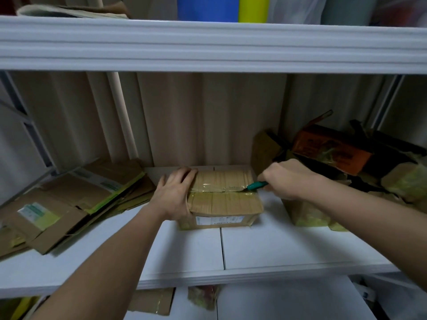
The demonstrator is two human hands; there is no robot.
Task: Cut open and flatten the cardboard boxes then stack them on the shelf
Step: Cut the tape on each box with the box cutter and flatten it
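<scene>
head view: left hand (173, 197) flat on box (225, 199) edge, right hand (286, 179) fingers round cutter (256, 185)

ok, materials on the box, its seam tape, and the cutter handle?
Box: brown corrugated cardboard by the look, matte, with creased, dented edges. Tape along the top seam: clear glossy plastic film, catching glare. Cutter in the right hand: teal handle, probably plastic; the blade is too small to judge. Left hand steadies the box.
</scene>
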